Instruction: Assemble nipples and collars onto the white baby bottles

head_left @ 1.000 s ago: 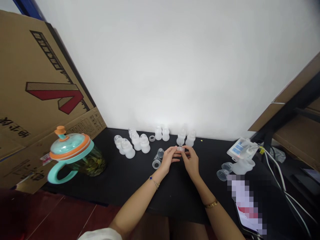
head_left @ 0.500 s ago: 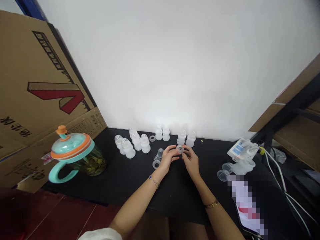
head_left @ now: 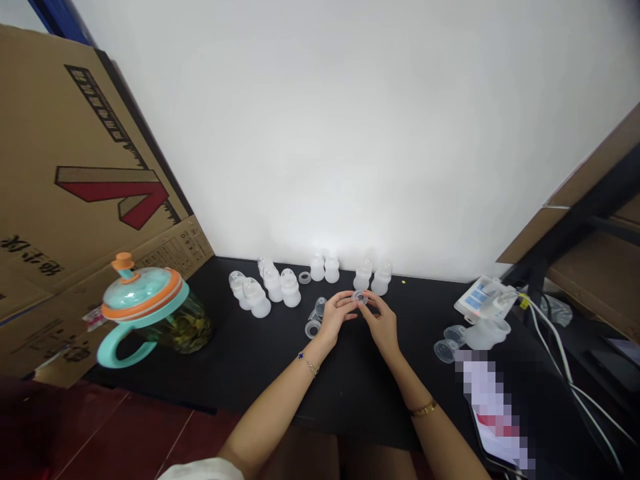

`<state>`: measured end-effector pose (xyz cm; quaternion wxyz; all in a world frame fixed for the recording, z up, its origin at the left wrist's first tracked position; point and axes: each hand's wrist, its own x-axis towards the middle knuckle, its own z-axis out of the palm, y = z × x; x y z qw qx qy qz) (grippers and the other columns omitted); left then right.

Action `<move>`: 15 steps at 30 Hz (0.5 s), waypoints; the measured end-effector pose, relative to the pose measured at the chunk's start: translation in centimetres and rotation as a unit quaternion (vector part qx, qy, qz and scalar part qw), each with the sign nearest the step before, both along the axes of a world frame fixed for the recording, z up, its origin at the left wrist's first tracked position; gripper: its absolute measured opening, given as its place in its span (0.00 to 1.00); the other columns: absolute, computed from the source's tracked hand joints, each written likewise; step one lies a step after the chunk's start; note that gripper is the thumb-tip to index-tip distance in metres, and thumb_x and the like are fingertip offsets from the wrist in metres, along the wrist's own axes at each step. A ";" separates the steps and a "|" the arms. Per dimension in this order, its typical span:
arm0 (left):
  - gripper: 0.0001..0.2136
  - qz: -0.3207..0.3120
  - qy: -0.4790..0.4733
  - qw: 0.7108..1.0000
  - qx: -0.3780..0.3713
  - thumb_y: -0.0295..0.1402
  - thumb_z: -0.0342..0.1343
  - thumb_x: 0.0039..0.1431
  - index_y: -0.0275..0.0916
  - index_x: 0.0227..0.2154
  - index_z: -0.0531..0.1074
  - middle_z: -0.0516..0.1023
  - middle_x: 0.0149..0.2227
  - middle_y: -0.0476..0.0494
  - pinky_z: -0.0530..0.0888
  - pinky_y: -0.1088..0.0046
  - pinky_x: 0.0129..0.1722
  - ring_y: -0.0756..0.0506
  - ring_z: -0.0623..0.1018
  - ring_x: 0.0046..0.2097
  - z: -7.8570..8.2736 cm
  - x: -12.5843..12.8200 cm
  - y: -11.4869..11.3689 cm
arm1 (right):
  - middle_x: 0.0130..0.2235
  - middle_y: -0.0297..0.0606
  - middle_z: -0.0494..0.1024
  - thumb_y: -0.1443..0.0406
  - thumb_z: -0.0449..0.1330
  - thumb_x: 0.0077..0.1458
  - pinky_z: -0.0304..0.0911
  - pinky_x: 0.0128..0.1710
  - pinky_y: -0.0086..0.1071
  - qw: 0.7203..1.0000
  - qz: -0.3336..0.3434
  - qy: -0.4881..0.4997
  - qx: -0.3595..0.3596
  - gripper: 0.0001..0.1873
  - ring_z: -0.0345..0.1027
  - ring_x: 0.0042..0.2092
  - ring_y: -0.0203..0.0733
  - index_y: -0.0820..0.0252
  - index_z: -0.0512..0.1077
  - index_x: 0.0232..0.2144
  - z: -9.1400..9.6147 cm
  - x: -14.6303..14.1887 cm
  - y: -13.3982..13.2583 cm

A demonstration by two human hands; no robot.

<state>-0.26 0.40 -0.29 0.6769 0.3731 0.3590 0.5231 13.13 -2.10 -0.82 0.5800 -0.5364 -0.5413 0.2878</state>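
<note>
My left hand [head_left: 336, 315] and my right hand [head_left: 382, 323] meet over the black table [head_left: 260, 360], and both pinch a small clear plastic ring [head_left: 359, 297] between the fingertips. Behind them stand several small frosted white bottles [head_left: 273, 285], with two more pairs [head_left: 324, 267] [head_left: 373, 277] by the wall. Clear caps [head_left: 316, 319] lie just left of my left hand. A loose ring [head_left: 305, 277] lies among the bottles.
A teal and orange lidded jug [head_left: 150, 313] sits at the left beside a large cardboard box [head_left: 75, 193]. At the right lie clear cups [head_left: 447, 343], a white device [head_left: 483, 300] with cables, and a phone near the table edge.
The small ring has been turned between my fingertips, and both hands stayed in nearly the same place.
</note>
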 end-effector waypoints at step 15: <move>0.21 0.004 0.031 0.999 0.014 0.37 0.70 0.46 0.35 0.43 0.76 0.82 0.43 0.33 0.77 0.70 0.37 0.40 0.81 0.43 0.3 0.0 -0.1 | 0.52 0.43 0.79 0.52 0.62 0.55 0.71 0.33 0.35 1.000 -0.003 -0.006 0.001 0.17 0.76 0.46 0.51 0.54 0.77 0.41 0.2 0.0 0.0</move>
